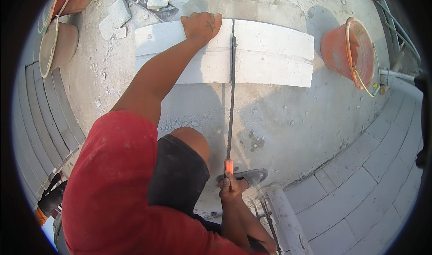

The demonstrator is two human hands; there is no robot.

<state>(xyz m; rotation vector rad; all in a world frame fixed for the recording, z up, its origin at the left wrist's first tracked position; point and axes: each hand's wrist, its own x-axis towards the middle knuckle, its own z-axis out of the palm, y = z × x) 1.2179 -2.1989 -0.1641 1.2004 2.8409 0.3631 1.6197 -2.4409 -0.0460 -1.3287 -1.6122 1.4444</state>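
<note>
My left hand (201, 26) grips the top edge of a white lightweight block (274, 39), its fingers curled over the far side. The block lies across the concrete with a dark, narrow line at its middle, where a long saw (231, 120) rests, blade running straight toward me. My right hand (229, 186) is closed round the saw's orange handle (229, 167), low in the view, above my sandalled foot (255, 176). A second block piece or scored band shows along the near half of the white block; I cannot tell which.
An orange bucket (335, 52) stands right of the block. More buckets (60, 50) are at upper left, near broken white chunks (114, 19) and grit on the concrete floor (292, 133). Grey stacked blocks (346, 187) line the lower right and left (47, 115); metal pipes (396, 25) show at upper right.
</note>
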